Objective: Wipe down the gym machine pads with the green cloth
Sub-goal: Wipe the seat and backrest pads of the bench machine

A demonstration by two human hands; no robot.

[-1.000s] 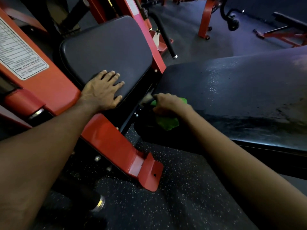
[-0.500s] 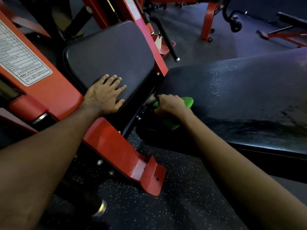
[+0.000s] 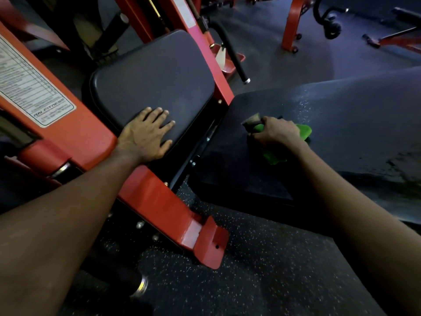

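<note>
My left hand lies flat, fingers spread, on the near corner of the smaller black seat pad. My right hand grips the bunched green cloth and presses it onto the left end of the large black bench pad. Cloth sticks out to the right of my fingers and below my wrist. A small grey torn patch shows at the pad surface just left of my knuckles. The bench pad is speckled with wet droplets.
The red machine frame runs diagonally under my left arm, with a white instruction label at left. A black handle bar slopes behind the seat pad. More red equipment stands at the back on the speckled rubber floor.
My right hand has slid the cloth from the bench pad's left edge rightwards and up onto its top surface. My left hand has stayed planted on the seat pad.
</note>
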